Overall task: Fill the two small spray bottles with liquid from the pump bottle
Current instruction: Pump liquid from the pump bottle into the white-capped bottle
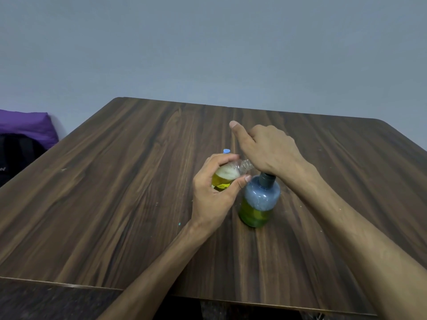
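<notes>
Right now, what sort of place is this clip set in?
Probably a plain indoor room, home or office; I cannot tell which. A dark wood-grain table stands against a bare grey-blue wall, and a black backpack with something purple on it sits at the left.

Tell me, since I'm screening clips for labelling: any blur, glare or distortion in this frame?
Head view: light is soft and even, no harsh glare on the table; wide-angle bending curves its edges; the small bottle in the left hand looks slightly soft; the pump bottle under the right hand reads clearly.
</notes>
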`<state>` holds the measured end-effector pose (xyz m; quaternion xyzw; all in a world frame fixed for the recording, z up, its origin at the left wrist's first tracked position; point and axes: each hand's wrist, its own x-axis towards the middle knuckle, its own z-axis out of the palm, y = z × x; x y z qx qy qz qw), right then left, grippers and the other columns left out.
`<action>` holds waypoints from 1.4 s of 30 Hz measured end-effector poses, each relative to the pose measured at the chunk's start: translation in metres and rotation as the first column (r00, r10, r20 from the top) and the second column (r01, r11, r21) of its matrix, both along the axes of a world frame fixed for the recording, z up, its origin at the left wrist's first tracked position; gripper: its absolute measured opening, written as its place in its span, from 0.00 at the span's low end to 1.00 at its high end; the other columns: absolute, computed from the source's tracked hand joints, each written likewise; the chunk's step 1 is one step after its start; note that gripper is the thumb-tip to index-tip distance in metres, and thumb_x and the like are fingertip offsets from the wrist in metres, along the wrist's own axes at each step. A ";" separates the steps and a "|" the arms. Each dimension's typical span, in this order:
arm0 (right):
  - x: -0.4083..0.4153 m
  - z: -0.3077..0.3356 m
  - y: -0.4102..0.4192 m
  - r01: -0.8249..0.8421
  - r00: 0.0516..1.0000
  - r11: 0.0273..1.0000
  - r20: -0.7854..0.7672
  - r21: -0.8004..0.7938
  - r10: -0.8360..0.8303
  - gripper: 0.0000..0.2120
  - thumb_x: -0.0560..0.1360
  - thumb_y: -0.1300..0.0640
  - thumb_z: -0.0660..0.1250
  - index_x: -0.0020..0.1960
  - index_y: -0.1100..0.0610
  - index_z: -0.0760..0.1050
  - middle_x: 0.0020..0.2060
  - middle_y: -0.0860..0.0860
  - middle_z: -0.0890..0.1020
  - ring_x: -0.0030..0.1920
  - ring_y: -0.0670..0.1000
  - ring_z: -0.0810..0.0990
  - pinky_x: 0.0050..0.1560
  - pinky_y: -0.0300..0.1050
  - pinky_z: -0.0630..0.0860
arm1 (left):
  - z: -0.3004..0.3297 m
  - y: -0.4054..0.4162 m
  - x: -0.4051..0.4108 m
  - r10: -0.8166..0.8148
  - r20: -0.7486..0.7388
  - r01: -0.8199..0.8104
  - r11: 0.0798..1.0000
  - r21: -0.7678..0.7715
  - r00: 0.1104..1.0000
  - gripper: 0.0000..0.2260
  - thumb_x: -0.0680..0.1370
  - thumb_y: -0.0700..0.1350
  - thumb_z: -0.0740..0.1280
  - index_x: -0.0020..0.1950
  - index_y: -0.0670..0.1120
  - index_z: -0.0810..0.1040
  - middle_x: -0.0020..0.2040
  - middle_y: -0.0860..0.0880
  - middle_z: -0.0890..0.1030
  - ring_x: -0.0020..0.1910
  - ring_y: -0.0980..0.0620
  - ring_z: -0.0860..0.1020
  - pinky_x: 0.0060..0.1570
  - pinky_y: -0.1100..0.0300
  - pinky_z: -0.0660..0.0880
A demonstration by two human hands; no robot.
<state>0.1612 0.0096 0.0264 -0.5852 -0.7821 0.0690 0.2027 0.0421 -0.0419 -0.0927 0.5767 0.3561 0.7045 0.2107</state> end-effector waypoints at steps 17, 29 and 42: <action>0.000 0.001 0.003 -0.004 1.000 1.000 0.027 0.008 0.004 0.33 0.85 0.33 0.47 0.34 0.54 0.69 0.33 0.50 0.76 0.39 0.55 0.76 0.46 0.52 0.69 | 0.001 -0.001 -0.001 0.014 -0.004 -0.014 1.000 0.018 1.000 0.17 0.74 0.40 0.81 0.61 0.48 0.82 0.57 0.45 0.85 0.58 0.49 0.84 0.59 0.60 0.79; 0.002 0.007 0.001 -0.003 0.999 0.998 -0.044 0.060 0.005 0.34 0.85 0.33 0.48 0.31 0.55 0.66 0.29 0.49 0.74 0.33 0.51 0.74 0.40 0.49 0.68 | 0.003 -0.002 -0.001 0.023 -0.015 -0.022 0.999 0.034 1.000 0.18 0.74 0.40 0.80 0.61 0.50 0.82 0.57 0.48 0.85 0.59 0.51 0.83 0.59 0.62 0.78; 0.001 0.003 0.001 0.004 1.000 1.000 -0.020 0.026 -0.003 0.33 0.85 0.33 0.48 0.33 0.55 0.67 0.30 0.49 0.75 0.34 0.50 0.74 0.39 0.49 0.66 | 0.002 -0.001 -0.001 0.022 -0.010 -0.022 1.000 0.014 1.000 0.17 0.74 0.39 0.80 0.61 0.48 0.82 0.57 0.47 0.85 0.59 0.49 0.84 0.59 0.58 0.79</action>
